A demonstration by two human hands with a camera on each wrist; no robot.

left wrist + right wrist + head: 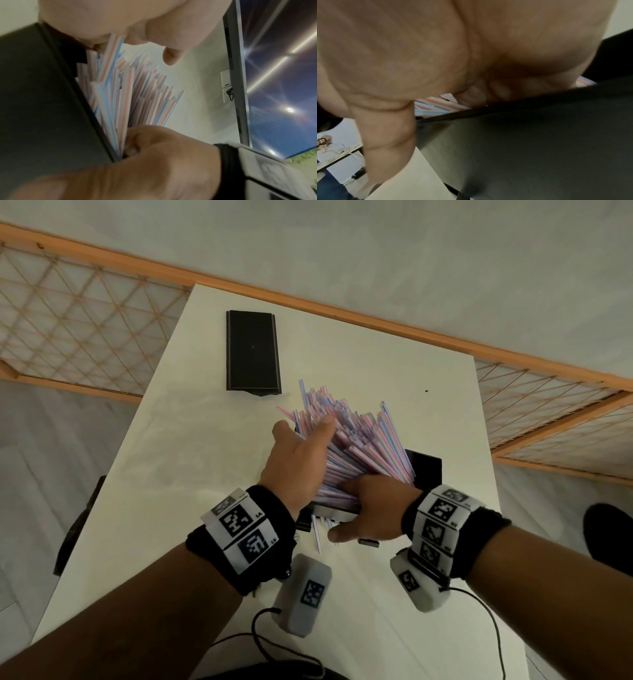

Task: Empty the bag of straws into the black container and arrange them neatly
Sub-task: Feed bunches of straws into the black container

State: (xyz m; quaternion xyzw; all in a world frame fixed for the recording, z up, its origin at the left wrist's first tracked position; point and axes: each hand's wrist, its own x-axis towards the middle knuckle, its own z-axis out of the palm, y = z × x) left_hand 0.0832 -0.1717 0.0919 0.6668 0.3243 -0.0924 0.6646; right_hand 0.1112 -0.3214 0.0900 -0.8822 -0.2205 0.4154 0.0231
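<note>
A thick bundle of pink-and-blue striped straws (pixel 359 440) lies slanted in the black container (pixel 426 470), its far ends fanning out above the rim. My left hand (pixel 305 429) lies flat against the bundle's left side, fingers stretched along it. My right hand (pixel 359 508) is at the near end, fingers curled into the straws and thumb outside the wall. The left wrist view shows the straws (pixel 137 94) beside the container wall (pixel 42 94), with my right hand (pixel 163 155) below. In the right wrist view my fingertips (pixel 479 93) rest on straws (pixel 436 106) inside the container (pixel 522 148).
The container's black lid (pixel 253 354) lies flat at the table's far left. A few loose straws (pixel 317 534) lie on the white table (pixel 188 457) just below the container. A wooden rail with netting (pixel 85 320) runs behind the table. No bag is in sight.
</note>
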